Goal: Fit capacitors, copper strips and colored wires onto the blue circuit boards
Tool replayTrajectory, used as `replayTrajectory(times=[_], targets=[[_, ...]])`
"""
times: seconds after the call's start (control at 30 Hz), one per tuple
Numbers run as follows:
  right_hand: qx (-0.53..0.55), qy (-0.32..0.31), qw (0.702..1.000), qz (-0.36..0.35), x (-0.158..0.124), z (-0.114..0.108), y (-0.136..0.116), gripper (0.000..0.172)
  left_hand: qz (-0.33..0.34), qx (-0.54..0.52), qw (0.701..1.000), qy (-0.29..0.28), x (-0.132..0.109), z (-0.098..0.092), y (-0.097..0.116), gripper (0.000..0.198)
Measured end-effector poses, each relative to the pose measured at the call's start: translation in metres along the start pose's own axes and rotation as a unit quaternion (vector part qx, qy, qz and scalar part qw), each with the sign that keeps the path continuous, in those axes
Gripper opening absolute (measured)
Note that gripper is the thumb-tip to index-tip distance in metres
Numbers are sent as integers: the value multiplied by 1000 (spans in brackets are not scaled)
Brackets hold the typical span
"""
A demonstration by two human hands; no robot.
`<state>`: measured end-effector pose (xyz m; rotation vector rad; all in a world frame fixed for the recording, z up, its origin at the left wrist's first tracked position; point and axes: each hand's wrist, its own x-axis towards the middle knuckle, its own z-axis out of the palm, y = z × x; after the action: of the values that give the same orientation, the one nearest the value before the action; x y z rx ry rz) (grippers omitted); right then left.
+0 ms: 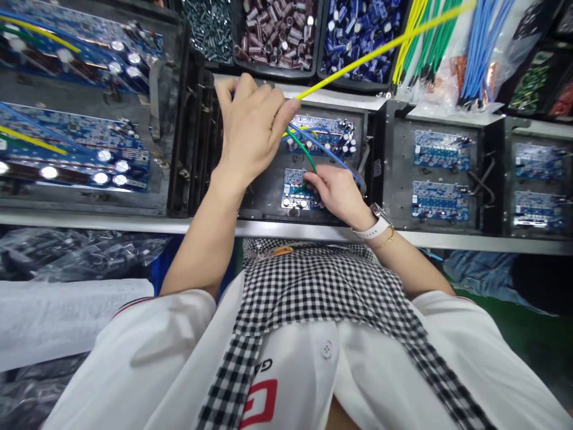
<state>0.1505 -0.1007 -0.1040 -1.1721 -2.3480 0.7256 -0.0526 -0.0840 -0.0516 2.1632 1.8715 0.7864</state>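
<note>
My left hand (255, 122) is closed over the left part of a black tray (264, 197), its fingers curled and partly hidden. A long yellow wire (380, 54) comes out beside its thumb and stretches up to the right. Below that thumb, a green wire (302, 146) bends down to my right hand (333, 188), which pinches it over the lower blue circuit board (293, 179). A blue wire (331, 155) runs behind the right hand. On the upper circuit board (344, 128) stand several small capacitors. The green wire's lower end is hard to make out.
Bins of dark parts (208, 30), brown capacitors (277, 33) and blue capacitors (358, 36) line the back. Bundles of green wires (441, 42) and blue wires (481, 54) lie at back right. Trays with boards stand left (165, 119) and right (398, 209). A metal rail (447, 240) edges the bench.
</note>
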Motion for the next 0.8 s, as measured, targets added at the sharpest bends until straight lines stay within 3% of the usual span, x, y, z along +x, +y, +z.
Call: replayTrajectory(times=[0.13,0.33,0.53,0.8], targets=[[-56,29,998,-11,-2,-1,1,35,-13,-26,999,17,6,14,-9,54],[-97,25,995,-11,-5,-2,-5,34,-43,-57,997,35,15,26,-14,59],[-85,10,996,-20,-13,-1,-15,35,-45,-74,996,-4,18,39,-21,56],[-45,9,999,9,-11,14,-22,27,-22,-63,998,-3,21,48,-30,50]])
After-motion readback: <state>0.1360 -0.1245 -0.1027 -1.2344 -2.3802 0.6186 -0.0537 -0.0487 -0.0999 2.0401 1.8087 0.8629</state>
